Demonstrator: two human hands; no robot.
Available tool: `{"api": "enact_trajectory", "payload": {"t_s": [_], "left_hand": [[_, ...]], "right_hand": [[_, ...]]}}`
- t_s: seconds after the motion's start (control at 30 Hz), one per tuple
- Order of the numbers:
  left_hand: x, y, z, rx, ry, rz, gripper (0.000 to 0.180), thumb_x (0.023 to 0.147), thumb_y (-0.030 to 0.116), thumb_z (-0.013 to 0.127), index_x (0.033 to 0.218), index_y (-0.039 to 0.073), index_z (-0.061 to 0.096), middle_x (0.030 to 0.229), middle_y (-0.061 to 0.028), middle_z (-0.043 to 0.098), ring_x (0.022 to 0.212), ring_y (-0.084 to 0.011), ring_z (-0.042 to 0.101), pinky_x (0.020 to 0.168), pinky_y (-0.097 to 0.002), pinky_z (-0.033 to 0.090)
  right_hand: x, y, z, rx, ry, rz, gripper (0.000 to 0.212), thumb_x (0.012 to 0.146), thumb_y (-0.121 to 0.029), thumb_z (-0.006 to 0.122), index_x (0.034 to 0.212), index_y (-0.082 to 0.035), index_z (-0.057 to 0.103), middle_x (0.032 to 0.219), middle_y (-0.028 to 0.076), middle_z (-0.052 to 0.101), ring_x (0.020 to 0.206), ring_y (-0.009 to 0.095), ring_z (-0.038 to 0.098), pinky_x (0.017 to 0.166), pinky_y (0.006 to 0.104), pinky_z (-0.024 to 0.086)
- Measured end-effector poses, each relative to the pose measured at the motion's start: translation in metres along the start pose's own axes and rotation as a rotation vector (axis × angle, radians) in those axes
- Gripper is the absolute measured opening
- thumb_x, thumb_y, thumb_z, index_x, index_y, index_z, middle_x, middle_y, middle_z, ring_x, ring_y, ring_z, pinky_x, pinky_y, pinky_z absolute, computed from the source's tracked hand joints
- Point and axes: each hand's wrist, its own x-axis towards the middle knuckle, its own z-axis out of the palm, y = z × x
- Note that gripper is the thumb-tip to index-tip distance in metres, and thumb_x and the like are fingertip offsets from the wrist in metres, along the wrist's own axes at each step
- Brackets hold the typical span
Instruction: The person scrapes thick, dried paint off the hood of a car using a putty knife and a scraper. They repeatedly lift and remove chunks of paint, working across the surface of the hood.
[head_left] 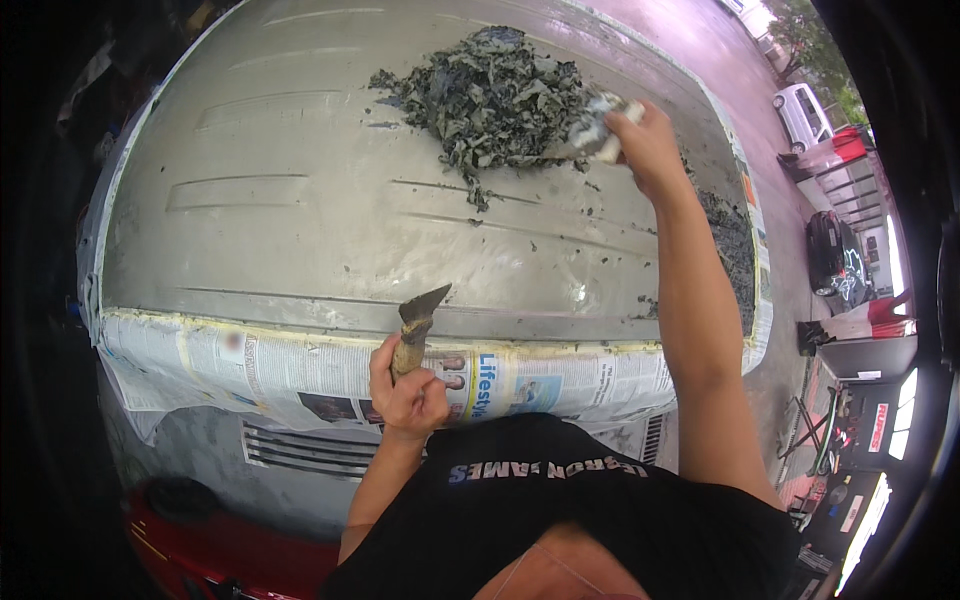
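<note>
- While a black shirt (580,490) fills the bottom of the view, the left hand (410,395) stands just in front of it, its fingers closed round the worn handle of a scraper (415,328); the dark, angled blade points up and to the right, over the near edge of a broad panel (280,240).
- Newspaper sheets (270,365) run along that near edge and hang down its front; the scraper's handle shows before them.
- Beyond the newspaper spreads the panel itself, greyish beige, with long raised ribs; small dark crumbs dot its surface.
- Further out, the right hand (645,145) grasps a whitish, smeared thing (603,108); its exact kind cannot be told; it lies against the right side of a heap of flakes (500,100).
- That heap, dark grey mixed with paler scraps, sits on the far half of the panel; more dark flakes (732,238) line the panel's right edge.
- Well off to the right stand a black car (828,250) and, farther still, a white vehicle (801,115).
</note>
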Motion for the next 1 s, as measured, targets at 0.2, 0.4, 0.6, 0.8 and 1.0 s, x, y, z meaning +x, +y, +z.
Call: {"api": "enact_trajectory", "payload": {"t_s": [0.2,0.4,0.6,0.8,1.0], "left_hand": [[0.006,0.003,0.000,0.014,-0.005,0.010,0.022,0.070,-0.007,0.063,0.089,0.005,0.065,0.128,-0.0338,0.059,0.108,-0.0450,0.067,0.091,-0.0444,0.056],[0.007,0.003,0.002,0.003,-0.027,0.008,0.021,0.070,-0.007,0.063,0.087,0.004,0.065,0.128,-0.0348,0.059,0.109,-0.0448,0.066,0.093,-0.0446,0.055],[0.005,0.003,0.003,0.003,0.002,-0.003,0.023,0.070,-0.009,0.059,0.089,0.003,0.064,0.128,-0.0383,0.057,0.110,-0.0467,0.066,0.094,-0.0451,0.054],[0.006,0.004,0.003,0.044,-0.017,0.018,0.024,0.071,-0.009,0.059,0.091,0.003,0.064,0.127,-0.0375,0.058,0.108,-0.0443,0.067,0.092,-0.0433,0.055],[0.003,0.000,0.001,0.070,-0.011,0.014,0.022,0.073,-0.009,0.058,0.091,0.003,0.064,0.129,-0.0368,0.057,0.106,-0.0417,0.067,0.090,-0.0420,0.055]], "right_hand": [[-0.092,0.078,-0.027,0.434,0.106,0.232,0.020,0.101,-0.009,0.061,0.118,0.000,0.056,0.102,0.012,0.070,0.078,0.020,0.072,0.058,0.0316,0.060],[-0.122,0.139,-0.036,0.568,0.185,0.400,0.023,0.100,-0.009,0.062,0.120,0.000,0.055,0.104,0.012,0.071,0.080,0.019,0.072,0.054,0.0286,0.057],[-0.157,0.128,-0.018,0.566,0.061,0.333,0.025,0.095,-0.004,0.064,0.118,0.003,0.056,0.102,0.014,0.071,0.073,0.019,0.072,0.052,0.0283,0.056],[-0.181,0.109,0.036,0.720,0.147,0.387,0.022,0.095,-0.001,0.065,0.115,0.002,0.055,0.103,0.014,0.070,0.080,0.021,0.072,0.056,0.0325,0.060],[-0.137,0.079,0.065,0.898,0.267,0.257,0.028,0.097,-0.002,0.062,0.122,0.000,0.050,0.113,0.016,0.068,0.091,0.024,0.073,0.064,0.0357,0.062]]}}
